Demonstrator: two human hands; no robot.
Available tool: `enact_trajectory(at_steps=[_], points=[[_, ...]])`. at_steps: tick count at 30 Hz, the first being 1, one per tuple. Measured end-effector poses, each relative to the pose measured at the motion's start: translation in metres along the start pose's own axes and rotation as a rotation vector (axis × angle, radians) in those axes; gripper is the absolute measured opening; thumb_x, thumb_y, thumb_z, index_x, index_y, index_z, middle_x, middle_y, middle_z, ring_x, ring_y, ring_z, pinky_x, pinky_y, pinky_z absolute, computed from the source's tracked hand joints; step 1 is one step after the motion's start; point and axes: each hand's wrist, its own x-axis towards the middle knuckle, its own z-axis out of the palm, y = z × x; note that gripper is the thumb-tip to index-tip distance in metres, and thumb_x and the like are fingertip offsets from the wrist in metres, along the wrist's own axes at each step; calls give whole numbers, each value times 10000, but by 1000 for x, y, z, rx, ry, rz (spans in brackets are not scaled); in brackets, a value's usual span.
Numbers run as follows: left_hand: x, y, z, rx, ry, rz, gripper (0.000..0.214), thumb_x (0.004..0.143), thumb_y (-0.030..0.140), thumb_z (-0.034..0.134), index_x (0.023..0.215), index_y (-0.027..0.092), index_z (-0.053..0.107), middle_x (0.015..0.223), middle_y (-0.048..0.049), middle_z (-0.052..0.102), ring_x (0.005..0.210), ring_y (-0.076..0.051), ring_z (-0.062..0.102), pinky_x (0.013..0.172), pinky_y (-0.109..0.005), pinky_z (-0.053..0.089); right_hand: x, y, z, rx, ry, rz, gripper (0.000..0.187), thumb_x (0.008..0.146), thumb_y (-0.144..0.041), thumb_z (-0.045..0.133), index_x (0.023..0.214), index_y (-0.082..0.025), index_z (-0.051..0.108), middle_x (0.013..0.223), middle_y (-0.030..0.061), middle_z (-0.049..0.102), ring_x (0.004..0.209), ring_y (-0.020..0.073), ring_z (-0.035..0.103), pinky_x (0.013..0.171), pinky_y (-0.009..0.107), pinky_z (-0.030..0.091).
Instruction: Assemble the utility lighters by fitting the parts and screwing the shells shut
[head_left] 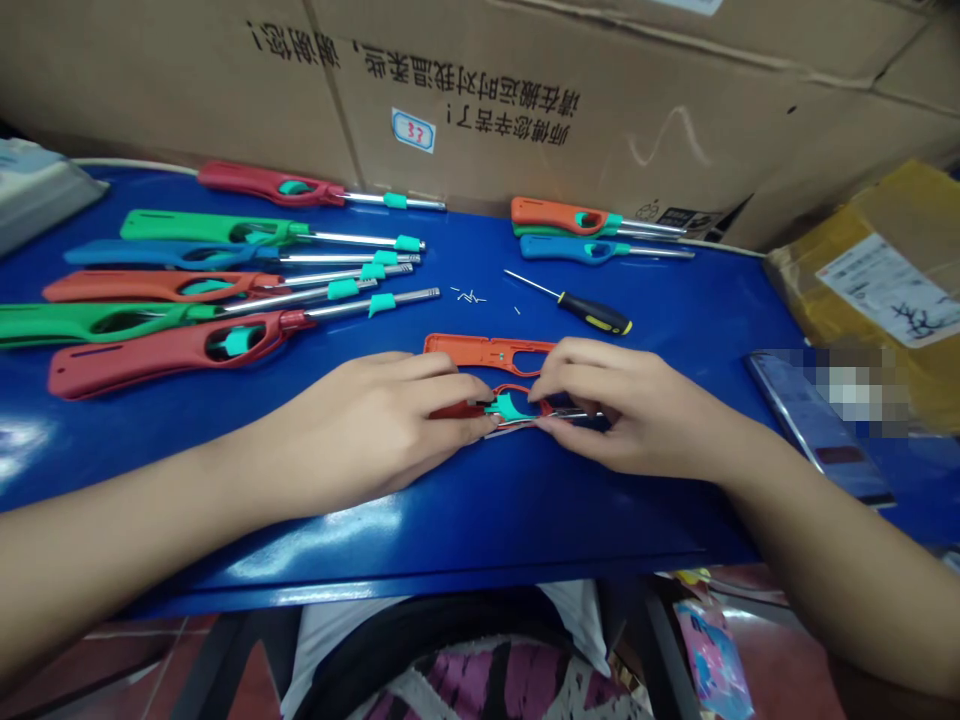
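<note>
Just in front of me, an opened red-orange stick lighter (544,393) lies low over the table with its inside facing up. Its teal trigger (512,406) shows between my fingertips. My left hand (397,415) is closed on the handle end, thumb and fingers pinching near the trigger. From the other side, my right hand (626,405) pinches the part where the metal tube starts. Fingers hide much of the casing. Right behind both hands lies a loose orange casing half (469,352), hollow side up, its right end covered by my right hand.
Several whole lighters (217,285) lie at the left, more (574,250) at the back right. A black-yellow screwdriver (596,312) rests near small pale slivers (469,296). A cardboard box (480,90) walls the back of the blue table (465,530). A phone-like slab (814,430) lies right.
</note>
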Motion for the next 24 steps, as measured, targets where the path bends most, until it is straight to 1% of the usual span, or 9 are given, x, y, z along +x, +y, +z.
enact_trajectory(at_steps=[4, 8, 10, 12, 16, 18, 21, 23, 24], points=[[0, 0, 0, -43, -7, 2, 256, 1036, 214, 538, 1204, 197, 731, 1155, -86, 738, 989, -235, 676, 827, -358, 590, 0, -2, 6, -124, -43, -74, 135, 1013, -252, 566, 1097, -216, 666, 1132, 67, 678, 966, 186, 655, 737, 288, 481], [-1, 0, 1, -165, 52, -44, 276, 1042, 212, 529, 1260, 180, 695, 1169, -90, 748, 1060, -226, 686, 933, -367, 588, 6, -3, 10, -3, -27, -77, 128, 1035, -204, 526, 1018, -201, 653, 995, 45, 691, 912, 157, 646, 790, 278, 481], [-2, 0, 4, -212, 83, -84, 285, 1045, 226, 527, 1279, 179, 683, 1165, -87, 756, 1049, -213, 691, 946, -359, 582, 10, -2, 12, 119, -6, -28, 87, 1002, -168, 574, 973, -192, 652, 911, 23, 673, 817, 127, 615, 754, 252, 473], [-2, 0, 7, -251, 96, -115, 281, 1043, 236, 536, 1278, 184, 681, 1152, -84, 762, 1024, -201, 692, 928, -341, 576, 14, -1, 12, 238, 11, 73, 36, 950, -164, 645, 923, -184, 658, 798, -11, 622, 678, 98, 540, 636, 224, 433], [-1, 0, 12, -321, 85, -148, 258, 1024, 239, 580, 1250, 178, 687, 1100, -79, 761, 987, -192, 686, 900, -316, 557, 24, 0, 6, 412, -93, 294, 93, 880, -245, 721, 858, -169, 672, 660, -61, 527, 548, 72, 416, 510, 205, 337], [1, -1, 9, -344, 75, -155, 292, 1010, 257, 612, 1282, 167, 667, 1123, -87, 750, 1007, -196, 686, 898, -311, 553, 29, -5, 0, 352, -113, 294, 67, 862, -224, 712, 879, -166, 683, 665, -59, 539, 554, 75, 419, 528, 211, 345], [1, -7, -7, -325, 99, -147, 345, 1000, 344, 630, 1300, 174, 651, 1184, -97, 733, 1081, -211, 671, 940, -328, 539, 33, -18, -6, 158, -33, 207, 98, 834, -173, 705, 931, -165, 694, 790, -19, 603, 626, 92, 470, 599, 233, 379], [-2, -15, -22, -227, 106, -199, 262, 1007, 372, 586, 1142, 178, 700, 1087, -88, 741, 1023, -221, 674, 917, -348, 534, 34, -26, -5, 74, -21, 156, 119, 844, -176, 705, 963, -174, 696, 903, 12, 618, 704, 111, 517, 643, 247, 395], [-5, -19, -30, -158, 72, -242, 246, 990, 376, 578, 1037, 171, 706, 1006, -84, 737, 951, -225, 679, 844, -340, 536, 33, -28, -4, 51, -43, 134, 116, 864, -185, 695, 980, -183, 695, 948, 22, 618, 746, 122, 538, 662, 253, 402]])
